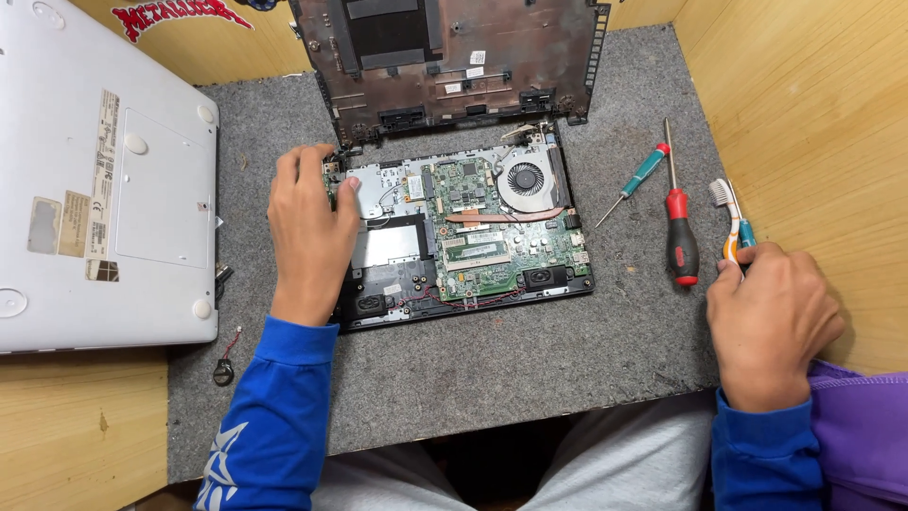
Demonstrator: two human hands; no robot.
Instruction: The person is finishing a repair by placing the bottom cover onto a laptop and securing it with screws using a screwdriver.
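An opened laptop (463, 227) lies on a grey felt mat (530, 360), its green circuit board, fan and speakers exposed. My left hand (307, 227) rests on the laptop's left edge, fingers curled over the corner by the hinge. My right hand (771, 317) is at the mat's right edge, its fingers closed around the handle of a toothbrush (726, 203) with white bristles and an orange and teal handle. The laptop's dark bottom cover (454, 57) leans upright behind the machine.
A red-handled screwdriver (679, 232) and a smaller teal one (636, 182) lie right of the laptop. A closed silver laptop (104, 180) lies upside down at the left. A coin cell on a wire (224, 369) sits near the mat's left edge. Wooden walls surround the mat.
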